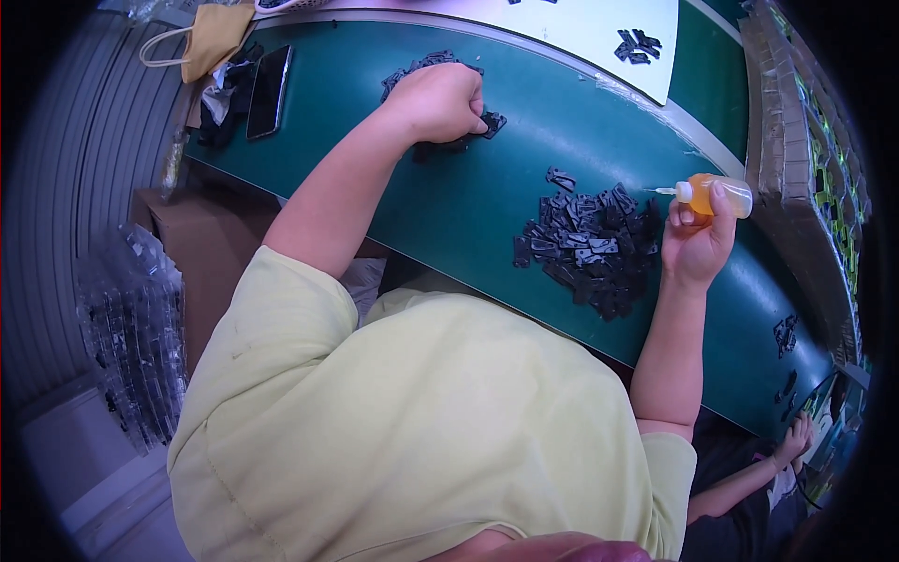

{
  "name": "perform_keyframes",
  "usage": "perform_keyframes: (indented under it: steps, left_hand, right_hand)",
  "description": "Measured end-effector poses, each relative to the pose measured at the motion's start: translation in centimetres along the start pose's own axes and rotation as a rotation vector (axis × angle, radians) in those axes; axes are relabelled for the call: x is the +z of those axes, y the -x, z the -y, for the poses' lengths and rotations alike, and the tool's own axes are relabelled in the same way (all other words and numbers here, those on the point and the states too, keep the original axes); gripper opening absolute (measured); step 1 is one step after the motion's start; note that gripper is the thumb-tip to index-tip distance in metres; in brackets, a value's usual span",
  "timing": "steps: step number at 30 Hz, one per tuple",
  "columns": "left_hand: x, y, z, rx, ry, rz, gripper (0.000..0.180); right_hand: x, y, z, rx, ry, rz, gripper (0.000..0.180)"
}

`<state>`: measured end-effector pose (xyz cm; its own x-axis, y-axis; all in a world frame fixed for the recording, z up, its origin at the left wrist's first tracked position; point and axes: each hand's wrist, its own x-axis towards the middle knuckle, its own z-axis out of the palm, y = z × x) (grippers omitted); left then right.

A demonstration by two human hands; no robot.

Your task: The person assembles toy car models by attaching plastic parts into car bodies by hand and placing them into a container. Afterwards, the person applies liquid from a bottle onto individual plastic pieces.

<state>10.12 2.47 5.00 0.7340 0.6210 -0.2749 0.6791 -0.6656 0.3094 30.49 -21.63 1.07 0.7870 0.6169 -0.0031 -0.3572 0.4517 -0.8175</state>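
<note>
Clip pile (pixel 585 239) on table (pixel 468 197), phone (pixel 269 91) far left

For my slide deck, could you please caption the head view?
Left hand gathers small black parts; right hand holds an orange dropper bottle.

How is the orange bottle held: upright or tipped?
Tipped. The bottle lies about sideways in the right hand, its nozzle pointing left above the pile of black parts.

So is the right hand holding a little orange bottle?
Yes, the right hand grips a small orange bottle with its thin nozzle pointing left, above the pile of black parts.
</note>
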Motion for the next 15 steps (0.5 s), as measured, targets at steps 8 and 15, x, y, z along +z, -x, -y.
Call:
perform_keyframes:
  steps: [8,15]
  left_hand:
    - [1.1,1.1,-2.3,0.152,0.790,-0.060,0.019]
    - [6.1,0.2,-7.8,0.052,1.326,0.336,0.027]
  right_hand:
    - [-0.3,0.3,-0.1,-0.022,-0.017,0.045,0.018]
    - [1.8,0.9,-1.2,-0.206,0.093,0.076,0.013]
